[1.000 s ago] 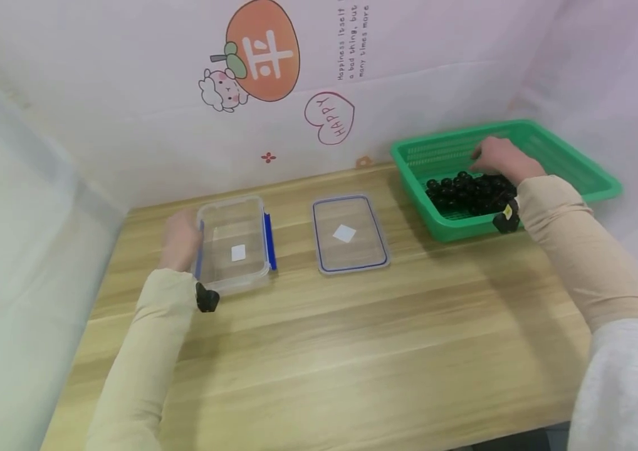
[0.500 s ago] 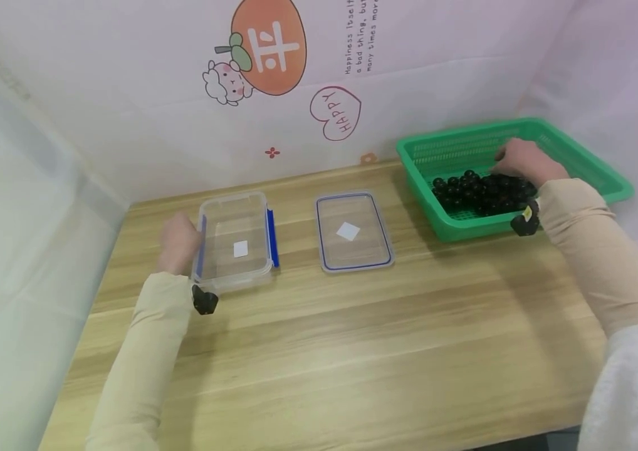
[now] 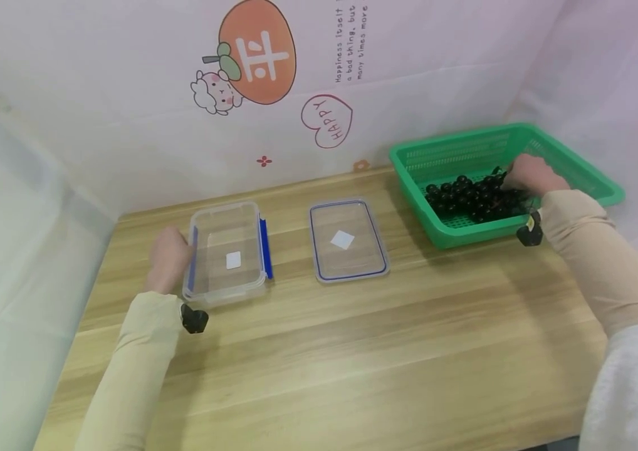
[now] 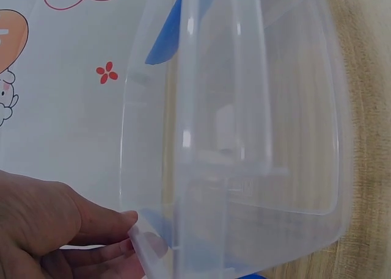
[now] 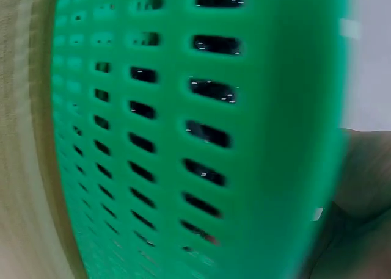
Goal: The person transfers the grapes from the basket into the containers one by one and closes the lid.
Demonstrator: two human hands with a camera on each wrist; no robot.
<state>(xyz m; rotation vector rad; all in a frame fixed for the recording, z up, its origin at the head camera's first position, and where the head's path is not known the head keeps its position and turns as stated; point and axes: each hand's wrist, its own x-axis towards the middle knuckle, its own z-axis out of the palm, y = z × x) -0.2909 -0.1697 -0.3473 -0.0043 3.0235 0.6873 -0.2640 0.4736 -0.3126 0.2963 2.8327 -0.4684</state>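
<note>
A clear plastic food container [image 3: 219, 285] with blue side clips stands open on the left of the table. My left hand [image 3: 168, 255] pinches its left edge; in the left wrist view the thumb [image 4: 107, 223] and fingers hold the rim near a corner. Dark grapes [image 3: 460, 195] lie in a green plastic basket [image 3: 454, 237] at the right. Reaching over the basket's near wall, my right hand [image 3: 533, 175] has its fingers curled down on the grapes by a dark stem. Fingertips are hidden there; the basket wall [image 5: 269, 132] blocks most of the right wrist view.
Between container and basket lies a clear lid [image 3: 350, 260] with a blue seal and a white label. The wooden table [image 3: 341, 351] meets a white printed cloth [image 3: 172, 156] at the back and on both sides.
My right hand has moved to the right and lower into the grapes, which have shifted a little. The left hand stays at the container's edge. The head view has swayed slightly.
</note>
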